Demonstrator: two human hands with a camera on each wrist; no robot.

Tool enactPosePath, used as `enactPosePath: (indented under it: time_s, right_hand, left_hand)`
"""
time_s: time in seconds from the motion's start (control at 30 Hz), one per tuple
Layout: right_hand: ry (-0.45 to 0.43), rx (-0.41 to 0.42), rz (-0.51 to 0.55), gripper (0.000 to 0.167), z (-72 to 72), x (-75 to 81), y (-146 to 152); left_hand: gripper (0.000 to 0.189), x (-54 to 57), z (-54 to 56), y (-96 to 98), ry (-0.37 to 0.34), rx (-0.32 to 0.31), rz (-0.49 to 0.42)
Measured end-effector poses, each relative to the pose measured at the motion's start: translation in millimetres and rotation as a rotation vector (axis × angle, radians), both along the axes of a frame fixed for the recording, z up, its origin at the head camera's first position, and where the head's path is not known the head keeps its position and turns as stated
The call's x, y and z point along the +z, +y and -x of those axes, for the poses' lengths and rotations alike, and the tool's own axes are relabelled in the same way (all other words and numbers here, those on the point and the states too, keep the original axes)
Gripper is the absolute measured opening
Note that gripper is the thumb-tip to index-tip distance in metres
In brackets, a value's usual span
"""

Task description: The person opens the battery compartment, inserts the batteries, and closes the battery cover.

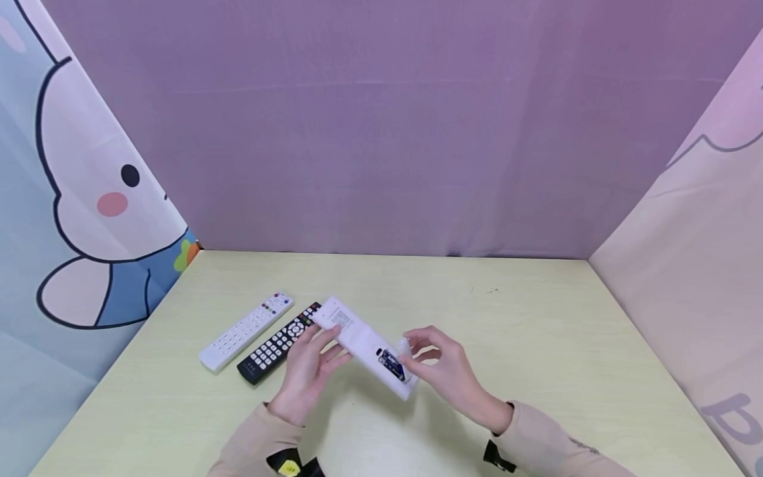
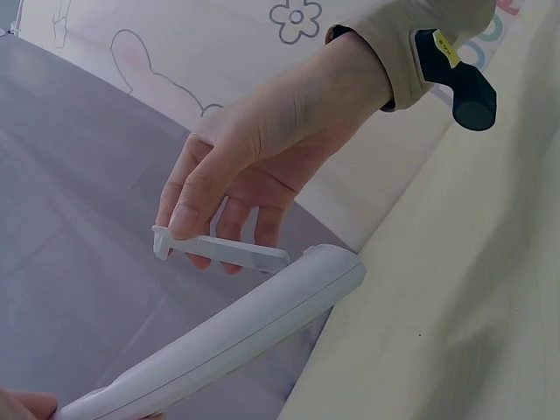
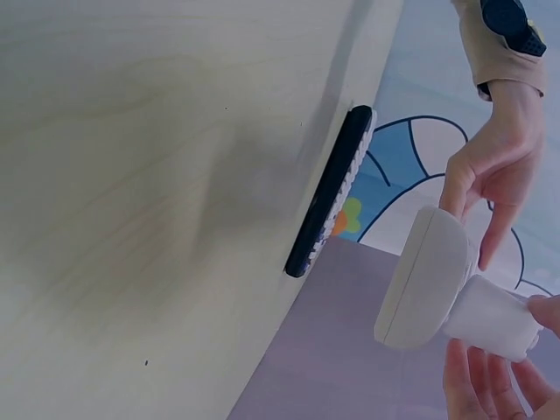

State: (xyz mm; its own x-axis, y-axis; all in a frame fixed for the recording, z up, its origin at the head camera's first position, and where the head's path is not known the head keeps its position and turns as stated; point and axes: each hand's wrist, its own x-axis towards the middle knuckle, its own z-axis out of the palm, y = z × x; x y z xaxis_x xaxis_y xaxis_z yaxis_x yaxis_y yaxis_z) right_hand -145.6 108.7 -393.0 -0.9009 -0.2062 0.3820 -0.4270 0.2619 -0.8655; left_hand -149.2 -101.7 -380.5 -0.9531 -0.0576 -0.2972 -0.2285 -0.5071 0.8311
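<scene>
My left hand (image 1: 308, 371) grips a white remote control (image 1: 360, 338) by its far-left end, back side up, above the table. Toward its near-right end the battery compartment (image 1: 391, 364) lies uncovered, with dark batteries inside. Between thumb and fingers my right hand (image 1: 450, 371) pinches a white battery cover (image 2: 229, 250), held just over that end of the remote. In the left wrist view the cover slants close above the remote's back, its far tip right at the surface. The remote's button side faces down, hidden from the head view.
A black remote (image 1: 277, 344) with white buttons lies on the table (image 1: 536, 318) just behind my left hand. Left of it rests another white remote (image 1: 246, 331), buttons up. A purple curtain (image 1: 381, 132) hangs behind the table, with printed cloths at both sides.
</scene>
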Motion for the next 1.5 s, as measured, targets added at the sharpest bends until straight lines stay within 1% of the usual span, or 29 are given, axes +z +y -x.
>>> enactPosePath:
  time_s: [0.13, 0.37, 0.57, 0.97, 1.1, 1.33, 1.5]
  right_hand:
    - [0.053, 0.026, -0.011, 0.03, 1.6, -2.4, -0.5]
    - [0.196, 0.065, -0.04, 0.028, 2.1, -4.5, -2.1]
    - [0.252, 0.077, -0.048, 0.029, 2.3, -4.0, -3.3]
    - [0.377, 0.129, -0.122, 0.031, 7.8, -7.2, -2.6]
    - [0.38, 0.146, -0.147, 0.032, 8.1, -8.5, -2.5]
    - [0.325, 0.174, -0.192, 0.032, 8.8, -10.7, -1.9]
    - [0.309, 0.179, -0.242, 0.033, 9.4, -11.0, -1.2]
  left_hand:
    - [0.048, 0.1, 0.3, 0.5, 0.006, 0.006, -0.007]
    - [0.046, 1.1, 0.8, 1.6, -0.007, 0.011, -0.011]
    - [0.048, 2.0, 0.9, 2.7, -0.004, 0.018, -0.021]
    - [0.047, 3.4, 0.7, 4.9, -0.006, 0.01, -0.011]
    - [0.047, 2.8, 0.6, 5.2, -0.006, 0.007, -0.01]
    - [0.048, 1.6, 1.1, 5.9, -0.001, -0.002, -0.014]
    - [0.047, 2.0, 0.6, 6.6, 0.002, -0.007, -0.006]
